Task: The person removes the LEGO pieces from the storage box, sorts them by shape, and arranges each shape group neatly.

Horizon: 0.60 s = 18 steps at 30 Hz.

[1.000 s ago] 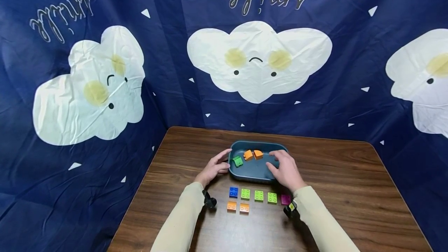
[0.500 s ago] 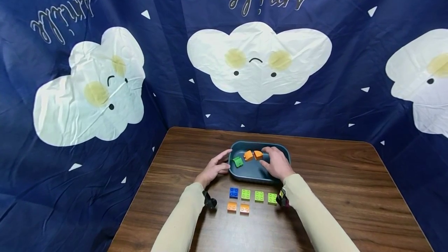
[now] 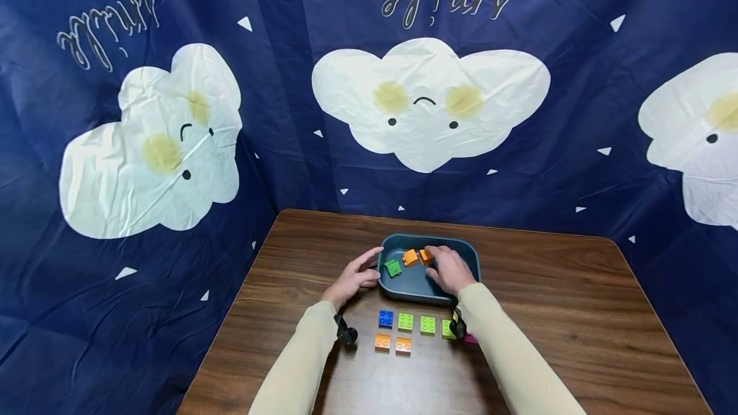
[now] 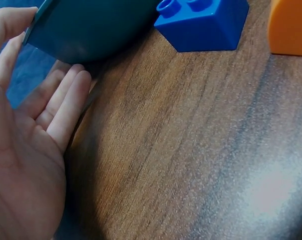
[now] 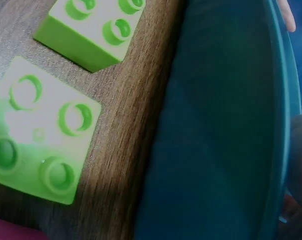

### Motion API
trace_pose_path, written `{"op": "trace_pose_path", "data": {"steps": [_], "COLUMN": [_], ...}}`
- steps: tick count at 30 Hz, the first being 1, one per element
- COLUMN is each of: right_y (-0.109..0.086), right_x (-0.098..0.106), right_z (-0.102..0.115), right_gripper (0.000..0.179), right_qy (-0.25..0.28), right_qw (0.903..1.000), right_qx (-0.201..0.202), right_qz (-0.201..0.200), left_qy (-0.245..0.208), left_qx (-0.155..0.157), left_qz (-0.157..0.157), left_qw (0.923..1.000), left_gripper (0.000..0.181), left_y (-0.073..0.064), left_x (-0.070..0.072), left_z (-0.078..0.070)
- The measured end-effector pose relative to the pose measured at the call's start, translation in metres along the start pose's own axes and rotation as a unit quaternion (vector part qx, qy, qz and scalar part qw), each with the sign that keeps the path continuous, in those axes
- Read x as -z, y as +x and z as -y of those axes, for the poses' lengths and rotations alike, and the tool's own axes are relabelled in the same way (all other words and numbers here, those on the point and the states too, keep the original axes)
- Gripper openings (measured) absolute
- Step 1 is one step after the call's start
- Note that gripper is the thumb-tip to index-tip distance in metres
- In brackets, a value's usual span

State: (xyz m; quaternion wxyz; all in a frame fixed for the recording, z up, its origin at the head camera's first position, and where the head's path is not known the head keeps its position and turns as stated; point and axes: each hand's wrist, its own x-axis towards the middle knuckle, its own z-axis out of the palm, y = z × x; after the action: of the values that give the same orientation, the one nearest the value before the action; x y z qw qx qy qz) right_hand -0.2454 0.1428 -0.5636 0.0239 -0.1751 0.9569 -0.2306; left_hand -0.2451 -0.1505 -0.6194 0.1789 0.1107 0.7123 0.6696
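Note:
My left hand (image 3: 352, 280) rests against the left end of a dark teal plastic bin (image 3: 403, 294). In the left wrist view its fingers (image 4: 70, 102) lie along the bin's outer wall, one fingertip on the rim. My right hand (image 3: 451, 269) is inside the bin, fingertips at the right-hand orange toy brick (image 3: 425, 257), thumb apart from it. Beside that lies another orange brick (image 3: 410, 258), and a green brick (image 3: 393, 268) sits further left in the bin. The right wrist view shows mostly the bin's outer wall (image 5: 216, 120); the right fingers are mostly hidden there.
In front of the bin stand a blue brick (image 3: 385, 319), several lime bricks (image 3: 405, 321) and a magenta brick (image 3: 470, 339) partly behind the right wrist. Two orange bricks (image 3: 382, 342) form a nearer row. A blue curtain (image 3: 346, 191) hangs behind the wooden table (image 3: 548, 287).
My right hand has moved left inside the bin, from the right side up to the right-hand orange brick. The left hand has stayed at the bin's left end.

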Motion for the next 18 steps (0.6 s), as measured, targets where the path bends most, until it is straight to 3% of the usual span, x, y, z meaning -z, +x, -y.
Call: {"op": "trace_pose_path", "data": {"steps": [8,18], "right_y": [0.0044,0.0092], "right_x": [-0.0055,-0.0093], "right_z": [0.0015,0.0023], "right_gripper": [0.053,0.034], "right_qy": [-0.003,0.003], "right_qw": [0.999,0.9994], "right_qx": [-0.027,-0.035], "right_qz": [0.035,0.009], "left_qy": [0.005,0.006], "left_qx": [0.002,0.002], "left_qz": [-0.001,0.0], "left_qw": [1.0,1.0], "left_gripper": [0.066,0.067], "left_y": [-0.0008,-0.0012], "left_x": [-0.0012,-0.0013], "left_z": [0.0004,-0.0028]}}
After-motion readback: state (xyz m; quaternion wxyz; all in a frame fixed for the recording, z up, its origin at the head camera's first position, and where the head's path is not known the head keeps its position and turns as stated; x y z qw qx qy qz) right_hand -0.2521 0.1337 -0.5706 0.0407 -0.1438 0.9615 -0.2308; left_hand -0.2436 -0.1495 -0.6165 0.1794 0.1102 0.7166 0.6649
